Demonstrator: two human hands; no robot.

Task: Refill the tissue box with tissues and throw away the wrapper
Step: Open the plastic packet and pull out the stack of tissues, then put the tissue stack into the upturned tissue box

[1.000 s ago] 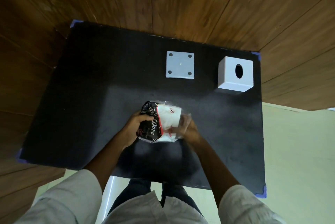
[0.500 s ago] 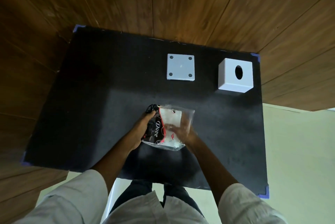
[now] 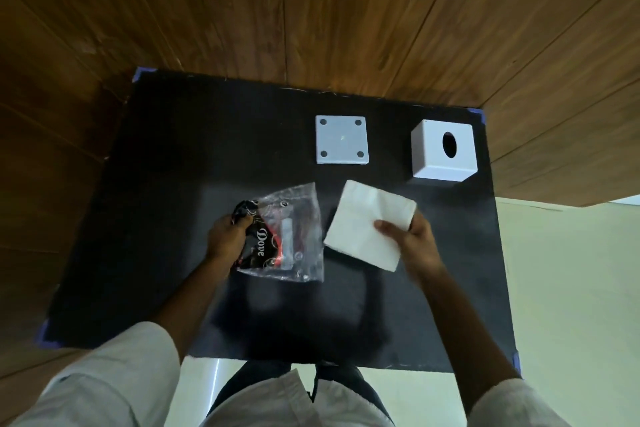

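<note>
Left hand (image 3: pixel 227 236) closed around the dark printed end of the wrapper (image 3: pixel 284 236); fingers curled into the crumpled plastic, thumb on top. The wrapper's clear, flattened end fans out to the right of that hand, its open edge facing the tissue stack; cannot tell whether it rests on the mat or hangs just above it.

Right hand (image 3: pixel 414 243) pinches the tissue stack (image 3: pixel 367 224) at its near-right corner, thumb on the top face, other fingers hidden beneath. The stack sits tilted, one corner pointing away from the hand, and is fully out of the wrapper; a narrow strip of bare mat shows between the two.

Tissue box (image 3: pixel 444 154), white cube with a dark oval opening on top, stands beyond the right hand and slightly to its right, close to the far right corner of the black mat (image 3: pixel 173 167). Its flat square base plate (image 3: pixel 341 140), a round dot near each corner, lies beyond the gap between the hands, apart from the box with bare mat between them.

Room: wide bare mat to the left of the left hand, reaching to the taped left edge. Less room right of the right hand, where the mat's right edge runs near. Bare mat also nearer the body, behind both wrists. Wood floor (image 3: pixel 311 11) surrounds the far and left sides
</note>
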